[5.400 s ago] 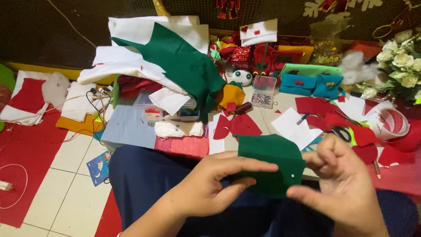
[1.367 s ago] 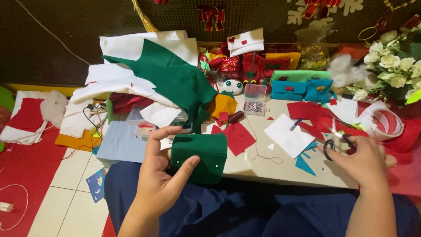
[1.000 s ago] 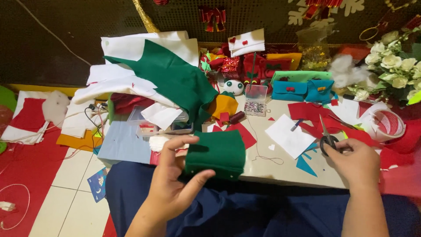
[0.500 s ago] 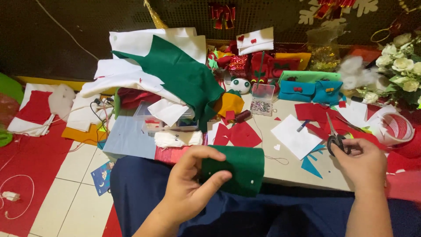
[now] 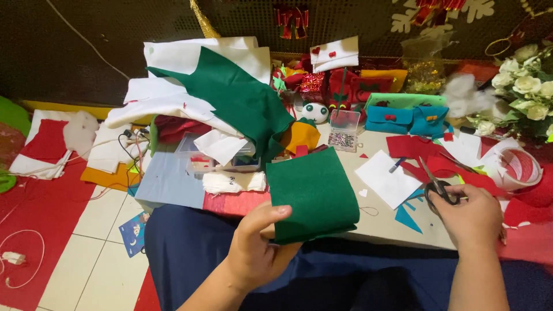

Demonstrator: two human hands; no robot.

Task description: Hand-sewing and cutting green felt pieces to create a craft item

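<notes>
Here, hands — left (image 5: 256,250) holds folded green felt (image 5: 311,193) upright.

Bare tabletop (image 5: 377,222) between hands, fabric heap (image 5: 230,103) (tall) crowding left, scraps (image 5: 415,155) right

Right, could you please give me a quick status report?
Left hand holds folded green felt. Right hand grips scissors. Nothing between them.
</notes>
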